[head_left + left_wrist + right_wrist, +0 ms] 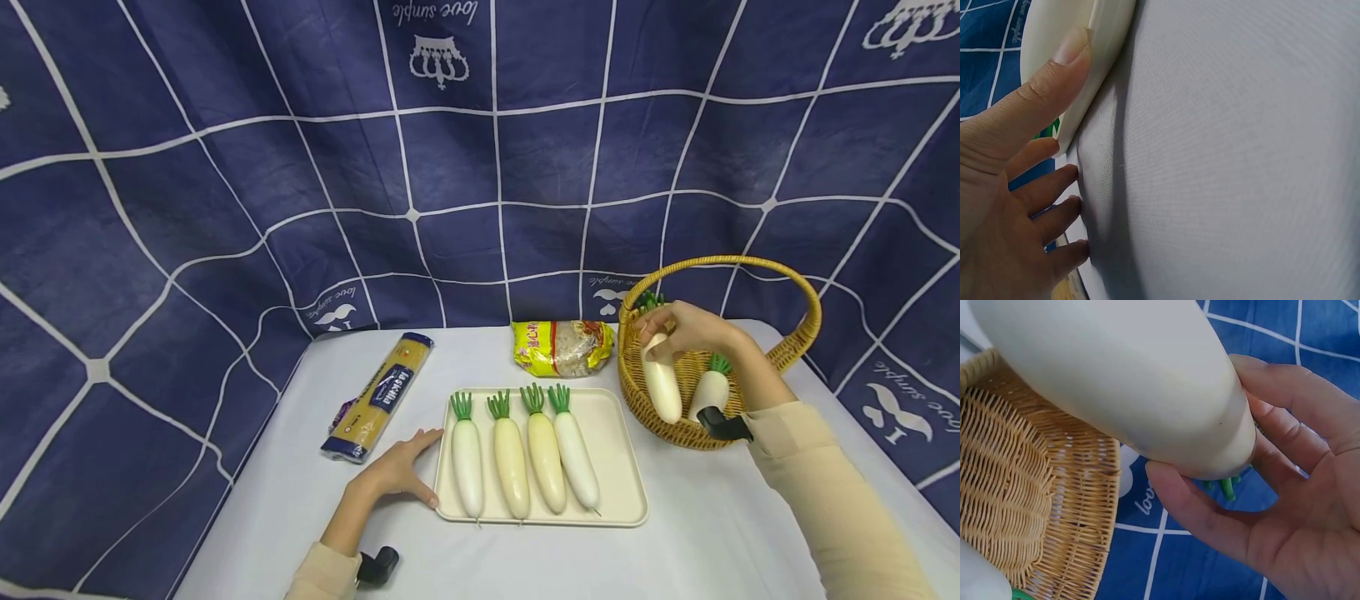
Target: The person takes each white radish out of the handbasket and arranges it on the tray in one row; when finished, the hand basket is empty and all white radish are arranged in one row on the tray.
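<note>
My right hand [667,325] grips a white radish [662,379] by its leafy end, holding it over the wicker basket [647,400]. In the right wrist view, thumb and fingers close around that radish [1166,394], its green leaves partly hidden behind it. Another white radish [711,392] lies inside the basket. At the left side of the cream tray [618,450], my left hand [397,471] spreads its fingers, with the thumb on the rim in the left wrist view. Several white radishes [512,467] lie side by side on the tray, green leaves toward the back.
A pack of spaghetti [381,396] lies left of the tray, with a purple wrapper partly under it. Behind the tray sits a yellow food bag [562,348]. The basket's tall handle [720,260] arches over the right hand. A blue checked curtain [465,167] hangs behind the white table.
</note>
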Available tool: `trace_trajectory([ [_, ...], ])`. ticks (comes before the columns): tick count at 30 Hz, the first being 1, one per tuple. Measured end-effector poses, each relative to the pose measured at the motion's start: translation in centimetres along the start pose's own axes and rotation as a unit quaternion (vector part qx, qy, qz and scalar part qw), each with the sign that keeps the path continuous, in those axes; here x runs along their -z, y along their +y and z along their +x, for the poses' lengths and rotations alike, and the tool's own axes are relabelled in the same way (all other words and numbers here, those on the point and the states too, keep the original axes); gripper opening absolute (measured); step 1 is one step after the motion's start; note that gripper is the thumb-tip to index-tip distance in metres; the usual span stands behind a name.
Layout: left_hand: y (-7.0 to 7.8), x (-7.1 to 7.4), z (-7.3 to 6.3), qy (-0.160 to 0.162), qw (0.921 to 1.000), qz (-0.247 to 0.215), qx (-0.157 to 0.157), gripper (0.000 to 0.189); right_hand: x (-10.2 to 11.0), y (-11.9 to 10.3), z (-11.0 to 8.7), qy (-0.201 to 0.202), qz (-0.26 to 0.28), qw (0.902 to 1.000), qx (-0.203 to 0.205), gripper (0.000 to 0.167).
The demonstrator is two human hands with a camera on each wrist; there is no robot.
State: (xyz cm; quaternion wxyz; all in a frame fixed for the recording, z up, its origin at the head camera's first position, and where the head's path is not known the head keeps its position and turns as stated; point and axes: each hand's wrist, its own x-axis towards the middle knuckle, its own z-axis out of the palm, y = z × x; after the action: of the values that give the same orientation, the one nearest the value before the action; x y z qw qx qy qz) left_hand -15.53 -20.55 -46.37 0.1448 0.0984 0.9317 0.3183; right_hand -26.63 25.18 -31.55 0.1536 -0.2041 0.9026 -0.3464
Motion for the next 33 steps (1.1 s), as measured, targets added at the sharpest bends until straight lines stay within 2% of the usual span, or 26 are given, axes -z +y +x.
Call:
trace_trajectory([
  [8,-0.1,0.1,0.0,0.001,1.0,0.005,-0.005,0.109,-0.8,-0.4,-1.2,-0.009,-0.011,0.9992,0.038,0.015],
  [15,-0.1,0.0,-0.2,0.001,1.0,0.005,-0.004,0.109,-1.7,-0.5,-1.9,0.004,-0.067,0.9946,0.08,0.014],
  [22,-0.2,0.0,-0.1,0.002,0.9999,0.01,-0.009,0.109,-2.8,-0.8,-2.7,-0.009,-0.053,0.9921,0.114,0.013],
  [33,-0.1,-0.1,0.1,0.002,0.9999,0.01,-0.01,0.109,-5.2,-0.7,-2.3,-0.023,-0.026,0.9874,0.154,0.011],
])
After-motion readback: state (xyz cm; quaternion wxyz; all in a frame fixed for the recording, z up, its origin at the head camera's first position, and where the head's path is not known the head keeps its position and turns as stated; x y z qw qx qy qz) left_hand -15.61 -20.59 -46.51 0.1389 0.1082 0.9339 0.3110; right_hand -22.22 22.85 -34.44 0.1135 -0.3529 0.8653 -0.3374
